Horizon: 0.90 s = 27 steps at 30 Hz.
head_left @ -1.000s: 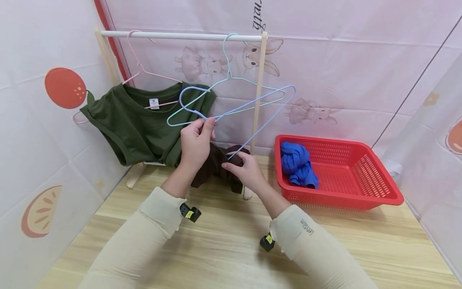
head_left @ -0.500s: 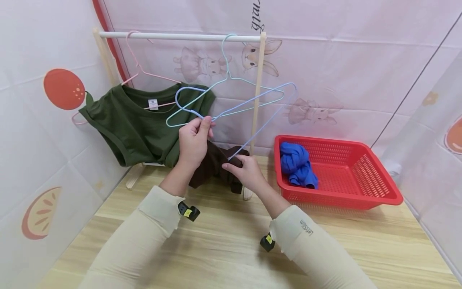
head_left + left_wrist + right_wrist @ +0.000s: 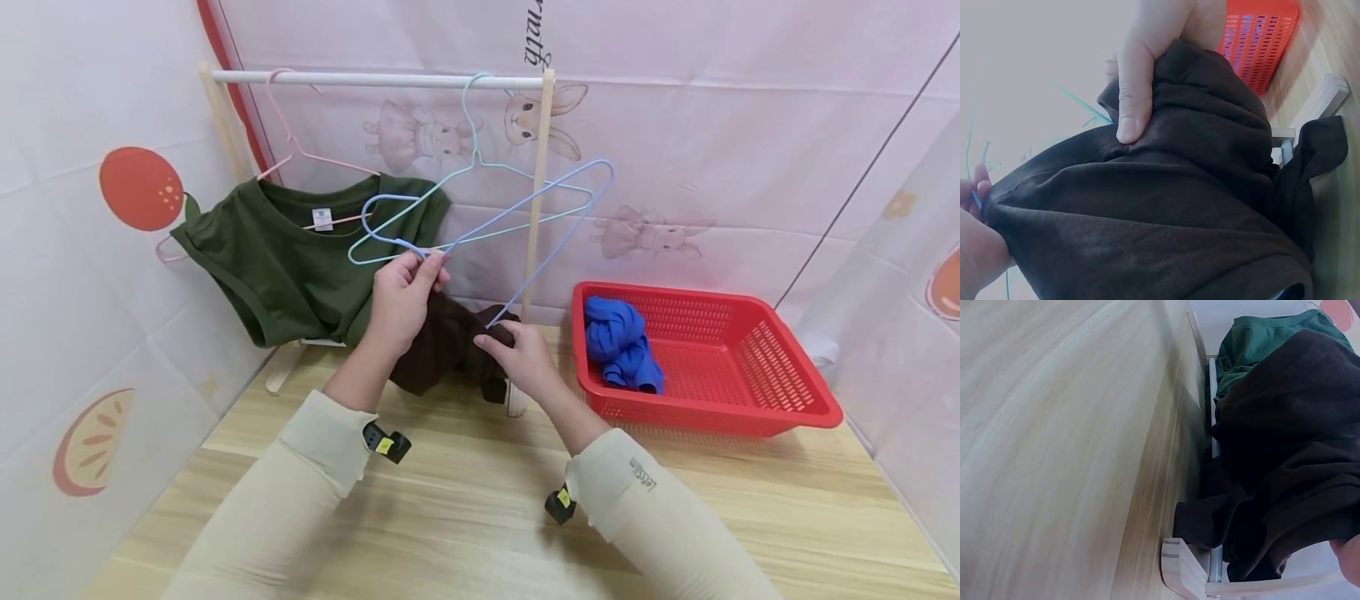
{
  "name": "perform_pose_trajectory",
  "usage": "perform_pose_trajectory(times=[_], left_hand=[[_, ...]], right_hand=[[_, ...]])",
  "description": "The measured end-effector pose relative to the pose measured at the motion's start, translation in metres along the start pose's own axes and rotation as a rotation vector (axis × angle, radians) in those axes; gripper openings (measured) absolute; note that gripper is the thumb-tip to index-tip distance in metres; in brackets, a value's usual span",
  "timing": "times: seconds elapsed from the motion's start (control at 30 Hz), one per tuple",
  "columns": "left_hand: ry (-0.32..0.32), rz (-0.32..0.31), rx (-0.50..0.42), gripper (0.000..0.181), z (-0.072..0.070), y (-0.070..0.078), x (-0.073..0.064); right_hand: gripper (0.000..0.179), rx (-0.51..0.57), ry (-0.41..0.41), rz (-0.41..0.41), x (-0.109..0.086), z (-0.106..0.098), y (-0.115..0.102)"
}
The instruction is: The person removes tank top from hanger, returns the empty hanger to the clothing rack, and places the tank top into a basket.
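Observation:
My left hand (image 3: 401,296) pinches a blue clothes hanger (image 3: 491,218) near the base of its hook, which points left. In the left wrist view, an edge of a dark brown garment (image 3: 1147,206) is drawn up to the left hand's fingers. My right hand (image 3: 521,358) pinches the garment's edge with its thumb on top, close to the hanger's lower end. That end of the hanger goes out of sight at the cloth. The rest of the garment hangs in folds between and below the hands, close over the table.
Behind the hands stands a rack with a white rail (image 3: 375,80). On it hang a pink hanger with a green sleeveless shirt (image 3: 300,271) and a bare mint hanger (image 3: 475,155). A red basket (image 3: 720,414) at right holds a blue cloth (image 3: 618,337).
The blue hanger has tilted a little, its hook slightly lower and its far corner slightly higher. My right hand has shifted slightly right with the garment's edge.

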State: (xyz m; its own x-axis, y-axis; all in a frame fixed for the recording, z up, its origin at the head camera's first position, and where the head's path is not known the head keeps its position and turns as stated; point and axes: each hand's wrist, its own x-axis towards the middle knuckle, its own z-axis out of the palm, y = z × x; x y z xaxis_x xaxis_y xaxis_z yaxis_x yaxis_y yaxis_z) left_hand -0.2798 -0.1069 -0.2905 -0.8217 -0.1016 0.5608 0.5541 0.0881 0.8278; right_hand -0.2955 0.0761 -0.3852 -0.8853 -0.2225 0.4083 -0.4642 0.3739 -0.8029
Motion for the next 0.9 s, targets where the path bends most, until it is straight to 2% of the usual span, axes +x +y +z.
perform_pose_trajectory(times=[0.2, 0.37, 0.7, 0.9], left_hand=[[-0.032, -0.010, -0.043, 0.025, -0.001, 0.001, 0.000], [-0.050, -0.035, -0.045, 0.026, -0.002, 0.003, 0.000], [-0.058, 0.002, -0.068, 0.028, -0.001, 0.007, 0.001], [-0.037, -0.003, -0.090, 0.030, 0.001, 0.010, 0.004]], right_hand=[[0.020, 0.031, 0.019, 0.046, -0.002, -0.001, 0.000], [0.020, 0.039, 0.016, 0.071, -0.002, -0.001, -0.001], [0.018, 0.005, -0.008, 0.033, -0.002, 0.001, 0.001], [0.018, -0.011, -0.050, 0.025, -0.003, 0.004, 0.002]])
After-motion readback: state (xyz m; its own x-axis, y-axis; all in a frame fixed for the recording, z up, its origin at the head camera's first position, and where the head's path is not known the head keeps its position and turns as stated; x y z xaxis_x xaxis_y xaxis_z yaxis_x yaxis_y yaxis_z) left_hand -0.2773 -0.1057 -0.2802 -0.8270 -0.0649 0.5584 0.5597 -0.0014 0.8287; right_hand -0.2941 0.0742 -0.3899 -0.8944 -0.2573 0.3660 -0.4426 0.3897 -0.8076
